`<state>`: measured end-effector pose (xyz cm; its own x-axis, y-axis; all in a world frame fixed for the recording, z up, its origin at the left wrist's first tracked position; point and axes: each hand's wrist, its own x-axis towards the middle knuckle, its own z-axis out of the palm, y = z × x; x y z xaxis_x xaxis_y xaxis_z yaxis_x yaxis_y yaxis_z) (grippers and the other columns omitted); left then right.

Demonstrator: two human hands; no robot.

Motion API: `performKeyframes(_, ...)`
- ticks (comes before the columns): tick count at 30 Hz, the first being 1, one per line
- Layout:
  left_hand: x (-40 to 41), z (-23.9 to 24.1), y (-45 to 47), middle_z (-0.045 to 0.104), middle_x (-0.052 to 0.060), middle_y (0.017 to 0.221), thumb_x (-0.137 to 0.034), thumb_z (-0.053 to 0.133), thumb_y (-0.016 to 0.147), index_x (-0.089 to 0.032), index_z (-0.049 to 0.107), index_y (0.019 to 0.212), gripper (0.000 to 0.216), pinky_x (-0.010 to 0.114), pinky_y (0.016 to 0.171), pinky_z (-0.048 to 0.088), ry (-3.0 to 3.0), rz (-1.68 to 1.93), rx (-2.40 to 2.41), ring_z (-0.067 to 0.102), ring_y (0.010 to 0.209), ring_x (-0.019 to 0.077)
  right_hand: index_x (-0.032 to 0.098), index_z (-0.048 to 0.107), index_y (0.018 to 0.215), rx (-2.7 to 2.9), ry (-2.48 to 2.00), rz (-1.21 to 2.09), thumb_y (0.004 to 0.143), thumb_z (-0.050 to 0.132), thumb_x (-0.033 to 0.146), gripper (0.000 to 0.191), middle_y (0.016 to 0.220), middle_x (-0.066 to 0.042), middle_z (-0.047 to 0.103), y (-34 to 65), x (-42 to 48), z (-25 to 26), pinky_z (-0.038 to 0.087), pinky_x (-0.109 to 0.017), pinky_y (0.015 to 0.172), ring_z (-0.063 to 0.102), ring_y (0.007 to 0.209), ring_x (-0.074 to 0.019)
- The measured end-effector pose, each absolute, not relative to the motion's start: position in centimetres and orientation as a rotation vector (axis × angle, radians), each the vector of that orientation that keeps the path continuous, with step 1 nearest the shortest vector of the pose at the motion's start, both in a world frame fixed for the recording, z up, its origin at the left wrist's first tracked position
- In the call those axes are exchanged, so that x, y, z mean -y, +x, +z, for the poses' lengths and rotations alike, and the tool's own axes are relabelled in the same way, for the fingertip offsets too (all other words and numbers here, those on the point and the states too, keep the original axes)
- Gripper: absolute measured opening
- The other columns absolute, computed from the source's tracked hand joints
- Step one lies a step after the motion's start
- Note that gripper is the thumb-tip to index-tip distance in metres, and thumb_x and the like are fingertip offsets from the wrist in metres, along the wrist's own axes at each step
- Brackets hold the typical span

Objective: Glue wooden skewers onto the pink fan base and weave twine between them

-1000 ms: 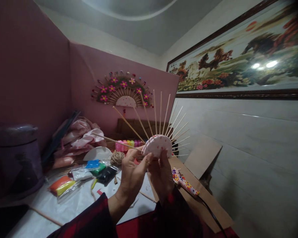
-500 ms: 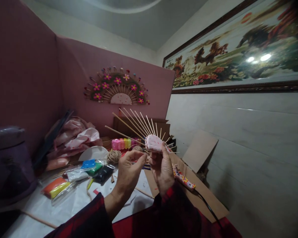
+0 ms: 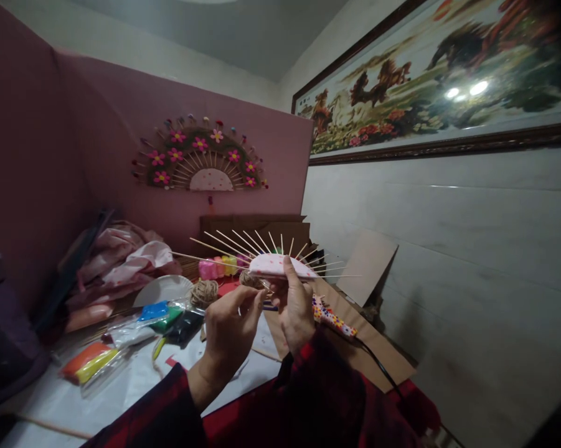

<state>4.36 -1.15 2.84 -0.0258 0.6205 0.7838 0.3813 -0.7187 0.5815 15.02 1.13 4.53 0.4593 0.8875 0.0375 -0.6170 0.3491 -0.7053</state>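
Observation:
My right hand (image 3: pixel 295 308) grips a half-round pink dotted piece (image 3: pixel 280 266) with several thin wooden skewers (image 3: pixel 224 244) fanning out of it, held almost flat above the table. My left hand (image 3: pixel 230 326) is just left of it, with fingers curled and fingertips pinched at the piece's lower left edge, near the skewer ends. What the fingertips pinch is too small to make out. Both sleeves are dark red plaid.
A finished flowered skewer fan (image 3: pixel 200 162) hangs on the pink wall. On the white-covered table lie bags of coloured clay (image 3: pixel 121 336), a twine ball (image 3: pixel 204 290), a white paper plate (image 3: pixel 163 289), pink cloth (image 3: pixel 121 261), a dotted glue gun (image 3: pixel 329 317) and cardboard (image 3: pixel 368 348).
The skewer piece has tipped from upright and facing me to nearly flat and has come down a little. Both hands stayed at it. The view has shifted right.

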Motion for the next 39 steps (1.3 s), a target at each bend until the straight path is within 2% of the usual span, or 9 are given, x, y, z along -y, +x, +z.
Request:
performKeyframes(4, 0.7, 3.0, 4.7, 0.059, 0.0, 0.047, -0.042, 0.066, 0.075, -0.016, 0.064, 0.062, 0.028, 0.021, 0.045, 0.035, 1.602, 1.622, -1.032, 0.047, 0.043, 0.0095, 0.013, 0.061, 0.074, 0.446, -0.723, 1.065, 0.063, 0.078, 0.047, 0.039, 0.051, 0.0, 0.064, 15.1, -1.2, 4.3, 0.028, -0.014, 0.026, 0.05, 0.035, -0.0076)
performKeyframes(8, 0.0, 3.0, 4.8, 0.06, 0.002, 0.046, -0.045, 0.071, 0.066, -0.013, 0.065, 0.066, 0.032, 0.019, 0.039, 0.028, 1.337, 1.516, -0.985, 0.042, 0.038, 0.0076, 0.012, 0.063, 0.077, 0.429, -0.721, 1.095, 0.061, 0.079, 0.045, 0.04, 0.05, 0.0, 0.065, 14.8, -1.3, 4.2, 0.027, -0.013, 0.025, 0.051, 0.034, -0.0078)
performKeyframes(20, 0.0, 3.0, 4.9, 0.06, 0.002, 0.045, -0.045, 0.073, 0.062, -0.012, 0.065, 0.066, 0.034, 0.018, 0.038, 0.027, 1.261, 1.491, -0.957, 0.042, 0.037, 0.0066, 0.011, 0.065, 0.084, 0.447, -0.716, 1.045, 0.061, 0.08, 0.038, 0.038, 0.053, -0.001, 0.067, 14.2, -1.1, 3.7, 0.035, -0.015, 0.028, 0.054, 0.037, -0.0092)
performKeyframes(27, -0.1, 2.7, 4.9, 0.059, 0.001, 0.048, -0.05, 0.074, 0.062, -0.01, 0.067, 0.075, 0.042, 0.018, 0.037, 0.025, 1.216, 1.451, -0.908, 0.041, 0.038, 0.006, 0.011, 0.065, 0.086, 0.549, -0.643, 1.024, 0.063, 0.078, 0.038, 0.037, 0.057, 0.0, 0.067, 13.8, -1.3, 2.9, 0.038, -0.016, 0.03, 0.054, 0.037, -0.0092)
performKeyframes(30, 0.1, 2.8, 5.1, 0.055, -0.002, 0.051, -0.052, 0.076, 0.061, -0.011, 0.064, 0.075, 0.045, 0.017, 0.037, 0.025, 1.038, 1.362, -0.818, 0.04, 0.038, 0.0048, 0.011, 0.066, 0.089, 0.676, -0.627, 1.015, 0.066, 0.077, 0.04, 0.038, 0.066, -0.003, 0.07, 13.3, -1.2, 2.6, 0.046, -0.02, 0.037, 0.06, 0.045, -0.0117)
performKeyframes(33, 0.3, 2.9, 5.2, 0.056, -0.002, 0.057, -0.052, 0.076, 0.063, -0.013, 0.062, 0.077, 0.043, 0.016, 0.04, 0.031, 0.806, 1.228, -0.691, 0.045, 0.044, 0.0054, 0.014, 0.067, 0.089, 0.762, -0.604, 0.924, 0.065, 0.079, 0.033, 0.033, 0.076, -0.002, 0.072, 12.7, -0.9, 2.6, 0.055, -0.024, 0.059, 0.067, 0.064, -0.0142)
performKeyframes(35, 0.2, 3.0, 5.1, 0.06, 0.0, 0.063, -0.047, 0.076, 0.065, -0.015, 0.063, 0.08, 0.037, 0.017, 0.042, 0.036, 0.679, 1.179, -0.604, 0.05, 0.049, 0.0071, 0.015, 0.068, 0.089, 0.851, -0.574, 0.874, 0.067, 0.078, 0.029, 0.029, 0.08, -0.001, 0.073, 12.4, -0.7, 2.8, 0.055, -0.027, 0.072, 0.068, 0.074, -0.0154)
performKeyframes(37, 0.1, 3.2, 4.8, 0.064, 0.001, 0.07, -0.039, 0.078, 0.066, -0.017, 0.065, 0.083, 0.03, 0.019, 0.047, 0.042, 0.591, 1.178, -0.525, 0.053, 0.052, 0.0083, 0.016, 0.068, 0.089, 0.947, -0.582, 0.844, 0.071, 0.075, 0.03, 0.024, 0.079, -0.001, 0.072, 12.3, -0.5, 3.0, 0.055, -0.029, 0.075, 0.067, 0.073, -0.0159)
performKeyframes(39, -0.1, 3.4, 4.6, 0.066, 0.002, 0.073, -0.032, 0.077, 0.068, -0.017, 0.066, 0.083, 0.024, 0.022, 0.051, 0.047, 0.547, 1.189, -0.469, 0.055, 0.054, 0.0095, 0.016, 0.067, 0.088, 1.01, -0.642, 0.794, 0.073, 0.072, 0.032, 0.023, 0.076, -0.001, 0.072, 12.4, -0.3, 3.0, 0.054, -0.028, 0.069, 0.066, 0.068, -0.0156)
